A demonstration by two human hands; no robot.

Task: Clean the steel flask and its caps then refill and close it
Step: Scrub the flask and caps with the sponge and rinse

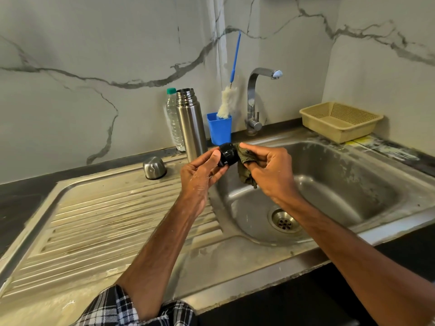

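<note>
Where the ribbed drainboard (106, 220) meets the sink basin (353, 184), the left hand (202, 172) closes its grip on the black inner cap (227, 156), while the right hand (273, 170) pinches a green cloth (246, 172) against the cap's far side. Beneath them the basin drops to the drain (284, 221). The steel flask (190, 123) stands uncapped at the desk's back edge (a plastic bottle (173, 121) just behind it). Its steel outer cap (154, 168) sits mouth-down nearer the left edge. A blue cup (219, 132) holding a bottle brush (227, 102) stands between flask and tap (254, 97). A basket (341, 128) occupies the back right corner, under the veined marble wall (94, 55).
</note>
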